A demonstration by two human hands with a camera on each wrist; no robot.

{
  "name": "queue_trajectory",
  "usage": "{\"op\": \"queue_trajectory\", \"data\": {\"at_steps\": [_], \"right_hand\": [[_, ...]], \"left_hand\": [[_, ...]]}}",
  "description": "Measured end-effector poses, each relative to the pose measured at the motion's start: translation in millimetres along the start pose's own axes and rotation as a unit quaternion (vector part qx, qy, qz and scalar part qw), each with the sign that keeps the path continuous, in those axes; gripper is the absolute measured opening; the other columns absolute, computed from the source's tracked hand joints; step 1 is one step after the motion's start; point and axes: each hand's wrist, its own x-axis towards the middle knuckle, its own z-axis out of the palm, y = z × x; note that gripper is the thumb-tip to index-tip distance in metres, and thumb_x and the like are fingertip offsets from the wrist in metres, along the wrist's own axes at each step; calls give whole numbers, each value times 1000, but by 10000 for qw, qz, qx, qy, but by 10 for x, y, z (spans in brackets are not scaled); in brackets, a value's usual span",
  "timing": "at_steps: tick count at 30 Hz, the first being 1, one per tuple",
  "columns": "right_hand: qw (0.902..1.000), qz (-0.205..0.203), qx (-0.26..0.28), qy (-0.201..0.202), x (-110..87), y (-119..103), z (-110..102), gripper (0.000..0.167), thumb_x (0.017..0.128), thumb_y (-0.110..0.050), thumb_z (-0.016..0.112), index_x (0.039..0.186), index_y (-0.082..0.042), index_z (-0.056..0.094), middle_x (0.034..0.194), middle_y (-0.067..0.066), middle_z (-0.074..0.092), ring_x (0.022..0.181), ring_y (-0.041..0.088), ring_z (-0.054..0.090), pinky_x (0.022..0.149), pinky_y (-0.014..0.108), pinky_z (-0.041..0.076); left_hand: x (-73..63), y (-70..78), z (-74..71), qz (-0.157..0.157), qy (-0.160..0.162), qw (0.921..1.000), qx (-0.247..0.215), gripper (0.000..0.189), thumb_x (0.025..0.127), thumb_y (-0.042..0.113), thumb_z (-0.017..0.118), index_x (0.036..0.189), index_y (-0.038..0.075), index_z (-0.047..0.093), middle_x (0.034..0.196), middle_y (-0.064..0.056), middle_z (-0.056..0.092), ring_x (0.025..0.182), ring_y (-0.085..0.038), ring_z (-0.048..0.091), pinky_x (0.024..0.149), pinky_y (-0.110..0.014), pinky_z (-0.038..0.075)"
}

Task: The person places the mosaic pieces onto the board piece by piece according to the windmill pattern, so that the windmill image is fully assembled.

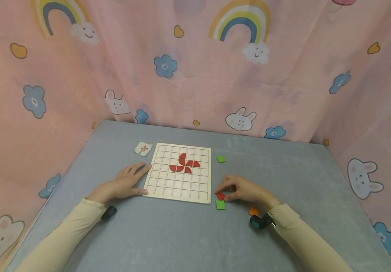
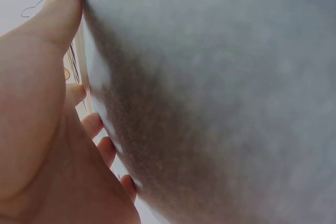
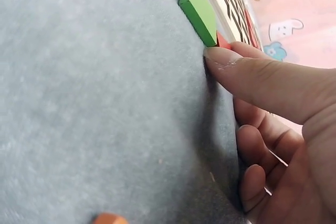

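A square wooden grid board [image 1: 161, 192] lies on the table, with several red quarter-round pieces [image 1: 188, 163] forming a pinwheel near its middle. My left hand [image 1: 127, 182] rests at the board's left edge, thumb and index fingertip against the rim, fingers relaxed. Right of the board, my right hand [image 1: 244, 189] pinches a red piece [image 1: 220, 196] between thumb and index finger, low over the table. Just in front of that piece lies a green square tile [image 1: 220, 205]. In the right wrist view, the thumb hides most of the red piece [image 3: 222, 41] beside the green tile [image 3: 198, 11].
Another green tile [image 1: 220, 159] lies by the board's upper right. An orange piece [image 1: 253, 210] sits under the right wrist. Behind the left hand is a small pattern card [image 1: 143, 149] showing a red pinwheel. A pink printed curtain [image 1: 195, 83] surrounds the grey table [image 1: 168, 238].
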Motion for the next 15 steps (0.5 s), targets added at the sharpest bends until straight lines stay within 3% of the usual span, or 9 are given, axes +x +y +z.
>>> {"op": "queue_trajectory", "data": {"at_steps": [7,15], "right_hand": [[9998,150,-100,113,8,0,7,30,83,-15,79,110,-26,76,98,-2,59,92,16,48,80,24,40],[9997,8,-92,-214,10,1,15,31,86,-14,75,115,-28,76,98,1,58,90,16,45,76,25,35]], "left_hand": [[-4,-1,3,-4,51,10000,19,91,90,51,65,159,12,20,162,-21,17,145,-50,21,113,-70,19],[4,-14,17,-12,40,10000,59,91,90,52,65,159,12,20,162,-22,17,146,-50,21,114,-69,19]]}}
